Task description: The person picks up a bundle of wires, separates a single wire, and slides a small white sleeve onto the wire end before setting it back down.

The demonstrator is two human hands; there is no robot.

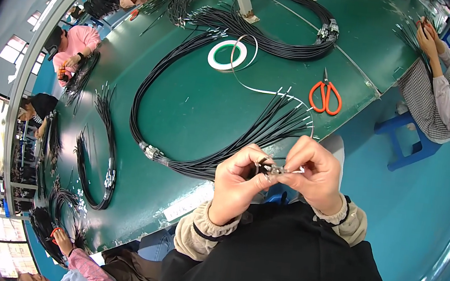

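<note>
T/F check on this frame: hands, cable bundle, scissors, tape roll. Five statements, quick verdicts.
1. Both hands, left hand and right hand, meet on the end of the black cable bundle. True.
2. The scissors have blue handles. False: they are orange.
3. The tape roll lies flat on the green table. True.
4. The right hand holds the scissors. False: they lie on the table, apart from both hands.
5. The tape roll is red. False: white, with a strip trailing off it.
</note>
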